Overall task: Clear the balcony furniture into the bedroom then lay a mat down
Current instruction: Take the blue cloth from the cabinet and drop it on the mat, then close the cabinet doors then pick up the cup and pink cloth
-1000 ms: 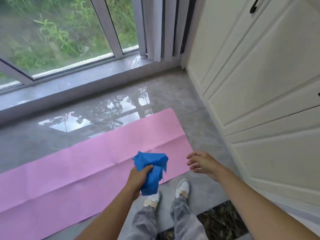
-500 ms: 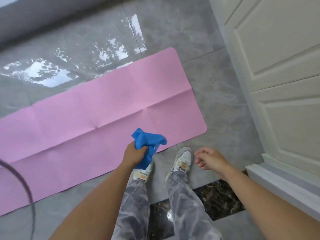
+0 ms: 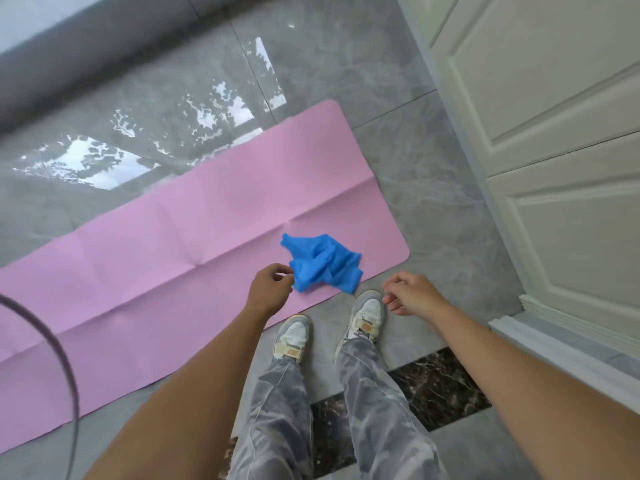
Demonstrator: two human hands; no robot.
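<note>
Fingers of the left hand are curled, tips at the edge of a crumpled blue cloth; whether they pinch it, I cannot tell. Right hand fingers hang loosely curled, holding nothing. The cloth is over the right end of the pink mat, which lies flat on the grey floor.

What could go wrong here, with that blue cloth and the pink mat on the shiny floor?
The blue cloth is bunched over the near corner of the pink mat, just ahead of the shoes; a step onto it might slip. The mat lies on glossy tile floor, so it may slide underfoot. Its fold creases might catch a toe.
</note>
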